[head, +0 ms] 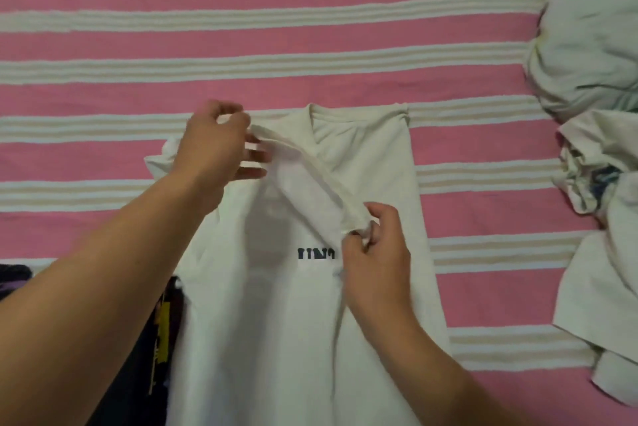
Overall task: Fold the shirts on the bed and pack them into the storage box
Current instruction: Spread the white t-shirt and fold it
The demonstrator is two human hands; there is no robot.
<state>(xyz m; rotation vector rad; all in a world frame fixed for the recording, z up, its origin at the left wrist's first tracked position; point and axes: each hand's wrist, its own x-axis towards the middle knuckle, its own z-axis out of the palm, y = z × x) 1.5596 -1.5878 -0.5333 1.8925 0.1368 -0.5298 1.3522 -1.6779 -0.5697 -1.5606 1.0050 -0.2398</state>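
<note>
A white shirt [376, 184] with a small black print lies lengthwise on the pink striped bed [241, 39], collar away from me. Its right side is folded in. My left hand [215, 142] pinches the upper end of the left sleeve near the shoulder. My right hand [374, 246] pinches the sleeve's lower end beside the print. The sleeve [310, 180] is stretched between both hands, lifted diagonally over the shirt's chest. No storage box is in view.
A heap of crumpled white and patterned clothes [593, 163] lies along the right side of the bed. Dark garments with yellow print [155, 339] sit at the lower left, partly under the shirt and my left arm.
</note>
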